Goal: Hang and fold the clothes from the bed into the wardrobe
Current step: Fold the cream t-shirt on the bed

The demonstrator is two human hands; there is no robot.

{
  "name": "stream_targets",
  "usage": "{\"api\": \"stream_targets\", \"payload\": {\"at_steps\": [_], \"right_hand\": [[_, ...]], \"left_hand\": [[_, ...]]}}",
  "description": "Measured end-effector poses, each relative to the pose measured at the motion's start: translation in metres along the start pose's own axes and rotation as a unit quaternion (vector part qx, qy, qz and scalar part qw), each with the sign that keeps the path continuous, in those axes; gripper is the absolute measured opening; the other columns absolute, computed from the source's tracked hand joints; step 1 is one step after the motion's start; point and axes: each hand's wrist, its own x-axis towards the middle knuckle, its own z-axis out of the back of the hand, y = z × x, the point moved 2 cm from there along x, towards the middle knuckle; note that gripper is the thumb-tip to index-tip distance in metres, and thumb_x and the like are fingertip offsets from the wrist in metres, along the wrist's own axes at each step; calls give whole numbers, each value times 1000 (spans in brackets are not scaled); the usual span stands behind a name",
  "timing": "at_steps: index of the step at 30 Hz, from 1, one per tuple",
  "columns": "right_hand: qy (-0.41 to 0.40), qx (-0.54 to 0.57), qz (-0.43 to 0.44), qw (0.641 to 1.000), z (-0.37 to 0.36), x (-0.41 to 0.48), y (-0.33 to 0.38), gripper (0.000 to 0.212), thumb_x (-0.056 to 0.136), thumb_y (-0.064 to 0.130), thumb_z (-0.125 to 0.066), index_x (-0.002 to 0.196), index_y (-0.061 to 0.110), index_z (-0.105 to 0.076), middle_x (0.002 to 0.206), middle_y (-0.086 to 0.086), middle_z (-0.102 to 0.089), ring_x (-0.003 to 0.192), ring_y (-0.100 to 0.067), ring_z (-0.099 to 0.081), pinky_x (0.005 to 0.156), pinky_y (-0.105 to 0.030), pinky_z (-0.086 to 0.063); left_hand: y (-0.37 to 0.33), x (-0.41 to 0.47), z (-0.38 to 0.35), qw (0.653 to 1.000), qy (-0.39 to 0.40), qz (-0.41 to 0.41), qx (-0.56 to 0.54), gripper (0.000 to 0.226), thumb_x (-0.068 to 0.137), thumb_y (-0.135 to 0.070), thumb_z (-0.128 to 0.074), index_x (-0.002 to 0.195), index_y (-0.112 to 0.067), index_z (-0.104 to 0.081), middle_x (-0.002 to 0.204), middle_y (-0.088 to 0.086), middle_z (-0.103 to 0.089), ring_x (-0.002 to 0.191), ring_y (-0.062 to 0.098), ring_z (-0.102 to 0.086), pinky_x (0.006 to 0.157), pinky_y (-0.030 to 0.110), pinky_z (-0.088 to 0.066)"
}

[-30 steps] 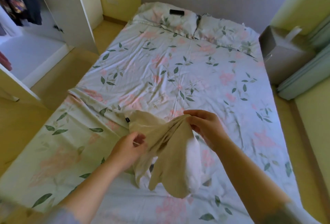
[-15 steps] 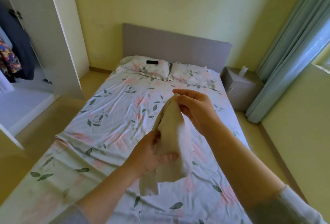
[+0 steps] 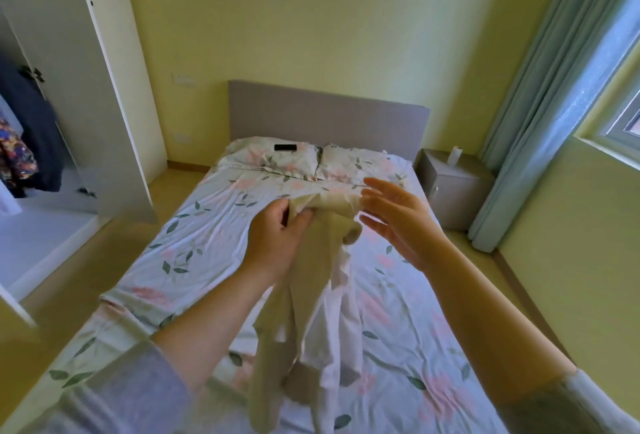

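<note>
A beige and white garment (image 3: 311, 295) hangs in the air over the bed (image 3: 207, 236), bunched at its top. My left hand (image 3: 277, 239) grips that bunched top edge with thumb and curled fingers. My right hand (image 3: 398, 222) is just to the right of the cloth, fingers straight and spread, holding nothing. The garment's lower part dangles down to the flowered sheet. At the far left the wardrobe (image 3: 86, 94) stands with its white door swung out; dark and patterned clothes (image 3: 24, 153) hang inside.
Two pillows lie at the grey headboard, and a black phone (image 3: 285, 147) rests on the left pillow. A grey nightstand (image 3: 453, 188) with a white bottle stands right of the bed, next to blue-green curtains (image 3: 540, 104). Wooden floor runs along both sides.
The garment has been lifted higher and has dropped open lengthwise. My right hand let go of its top and opened; my left hand moved up to grip the top edge.
</note>
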Motion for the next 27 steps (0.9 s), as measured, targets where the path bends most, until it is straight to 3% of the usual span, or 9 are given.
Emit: {"api": "stream_targets", "payload": {"at_steps": [3, 8, 11, 13, 15, 17, 19, 23, 27], "right_hand": [[0, -19, -21, 1000, 12, -13, -16, 37, 94, 12, -61, 131, 13, -55, 128, -10, -62, 115, -22, -63, 102, -39, -50], [26, -45, -31, 998, 17, -31, -34, 35, 91, 15, -65, 126, 17, -57, 121, -8, -66, 109, -18, -67, 95, -33, -54], [34, -106, -7, 994, 8, -33, -36, 36, 89, 22, -69, 123, 25, -57, 121, 0, -66, 109, -14, -66, 91, -28, -55], [34, -135, 19, 990, 3, -31, -35, 41, 88, 25, -71, 126, 24, -58, 121, 4, -66, 108, -11, -66, 92, -27, -55], [31, -159, 41, 986, -2, -26, -32, 44, 87, 26, -72, 129, 22, -58, 121, 4, -66, 108, -11, -65, 92, -26, -55], [23, -203, 50, 978, -5, -22, -32, 47, 86, 30, -73, 130, 21, -58, 123, 5, -64, 111, -11, -63, 93, -26, -54], [19, -234, 53, 971, -6, -19, -36, 49, 86, 31, -73, 132, 21, -57, 124, 6, -62, 113, -11, -61, 93, -23, -51], [31, -258, 61, 964, -11, -16, -46, 46, 85, 32, -75, 127, 27, -59, 121, 12, -62, 112, -6, -59, 91, -21, -49], [37, -310, 74, 947, -23, -8, -61, 37, 84, 32, -76, 118, 36, -62, 120, 19, -58, 110, -1, -52, 88, -16, -44]], "left_hand": [[-10, 10, 5, 1000, 10, 6, 11, 40, 94, -26, -60, 65, -12, -37, 62, 5, -35, 59, 16, -34, 56, 31, -25], [-26, 17, 9, 1000, 24, -2, -11, 39, 95, -27, -58, 67, -13, -36, 63, 2, -33, 60, 16, -33, 57, 31, -25], [-35, 23, 12, 999, 24, -1, -28, 35, 96, -28, -58, 73, -4, -47, 66, 8, -46, 63, 17, -42, 61, 32, -33], [-39, 28, 16, 998, 29, 8, -52, 37, 95, -34, -57, 90, 3, -58, 85, 20, -64, 74, 28, -57, 72, 38, -47], [-44, 34, 23, 995, 35, 34, -84, 50, 91, -42, -56, 103, 6, -58, 102, 27, -65, 91, 39, -62, 88, 48, -50], [-47, 40, 30, 992, 45, 52, -106, 51, 91, -43, -56, 104, 6, -58, 98, 27, -66, 85, 33, -61, 87, 47, -50], [-51, 46, 37, 990, 48, 55, -117, 39, 95, -38, -55, 103, 0, -62, 89, 15, -61, 82, 23, -55, 78, 38, -44], [-55, 54, 47, 987, 46, 60, -139, 41, 99, -34, -52, 105, 5, -63, 88, 12, -59, 82, 20, -52, 75, 33, -41], [-62, 58, 51, 986, 49, 56, -151, 25, 99, -30, -52, 89, -18, -72, 84, 4, -69, 81, 16, -60, 72, 27, -48]]}}
